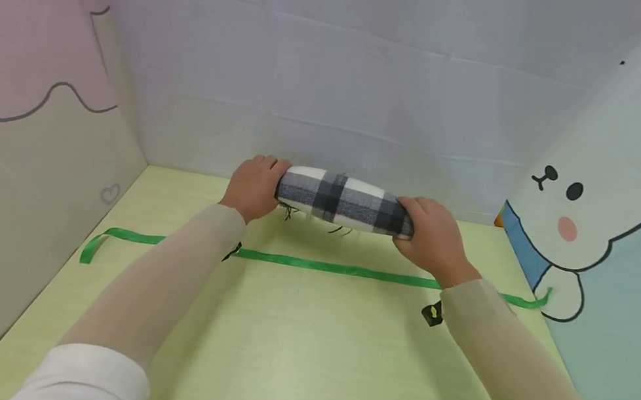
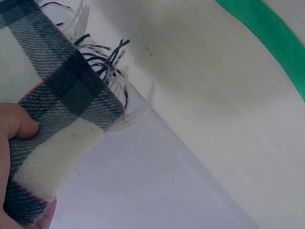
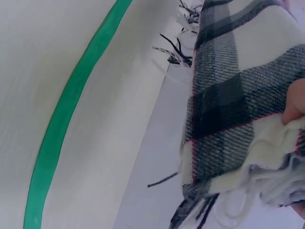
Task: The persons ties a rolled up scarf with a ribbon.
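Observation:
A plaid scarf point(image 1: 347, 200) in white, grey and black, folded into a thick bundle with fringe hanging below, is held over the far part of the table. My left hand point(image 1: 256, 187) grips its left end, thumb on the near face in the left wrist view, where the scarf point(image 2: 66, 95) shows a fringed edge. At the other end my right hand point(image 1: 432, 236) grips the scarf, fingers over the top. In the right wrist view the scarf's layers point(image 3: 228, 109) bunch at the end beneath the thumb point(image 3: 296, 101).
A green ribbon point(image 1: 336, 268) runs across the pale yellow table point(image 1: 302, 356), nearer than the scarf, its left end curling up. A white cloth wall point(image 1: 334, 76) stands behind; printed cartoon panels flank both sides, with a rabbit point(image 1: 594, 192) at right.

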Available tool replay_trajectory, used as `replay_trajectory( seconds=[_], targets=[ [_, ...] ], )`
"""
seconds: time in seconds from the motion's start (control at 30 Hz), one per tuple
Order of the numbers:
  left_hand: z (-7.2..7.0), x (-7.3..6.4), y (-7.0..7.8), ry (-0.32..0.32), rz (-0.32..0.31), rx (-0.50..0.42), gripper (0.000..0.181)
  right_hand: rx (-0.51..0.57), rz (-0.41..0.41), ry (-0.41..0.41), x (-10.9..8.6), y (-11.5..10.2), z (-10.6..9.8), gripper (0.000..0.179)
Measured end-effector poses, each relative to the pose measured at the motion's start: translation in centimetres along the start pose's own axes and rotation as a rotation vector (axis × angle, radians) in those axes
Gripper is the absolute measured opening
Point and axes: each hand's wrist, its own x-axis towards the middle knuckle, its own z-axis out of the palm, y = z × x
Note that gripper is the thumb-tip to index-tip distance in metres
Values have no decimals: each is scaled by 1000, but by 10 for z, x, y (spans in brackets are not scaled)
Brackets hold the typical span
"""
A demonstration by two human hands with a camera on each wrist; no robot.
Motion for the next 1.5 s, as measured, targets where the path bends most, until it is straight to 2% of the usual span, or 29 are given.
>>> replay_trajectory(
  seconds=[0.27, 0.47, 0.63, 0.8, 1.0, 1.23, 1.37, 1.5],
  targets=[
    [2, 7, -10, 98, 49, -40, 61, 63, -210, 220, -10, -14, -5, 65],
    [3, 12, -17, 149, 97, -86, 64, 116, -351, 320, -17, -35, -12, 65],
    [7, 13, -18, 164, 100, -146, 58, 140, -487, 388, -18, -55, -18, 48],
    [15, 15, -16, 120, 82, -229, 56, 153, -562, 445, -19, -73, -21, 37],
    [23, 21, -14, 122, 83, -234, 60, 118, -653, 498, -23, -90, -20, 35],
    [21, 33, -1, 101, 102, -246, 60, 58, -736, 499, -29, -108, -20, 35],
    [20, 41, 7, 71, 149, -230, 57, 23, -789, 482, -32, -116, -18, 36],
    [21, 48, 12, 35, 210, -176, 55, 18, -798, 468, -34, -118, -14, 37]
  ],
)
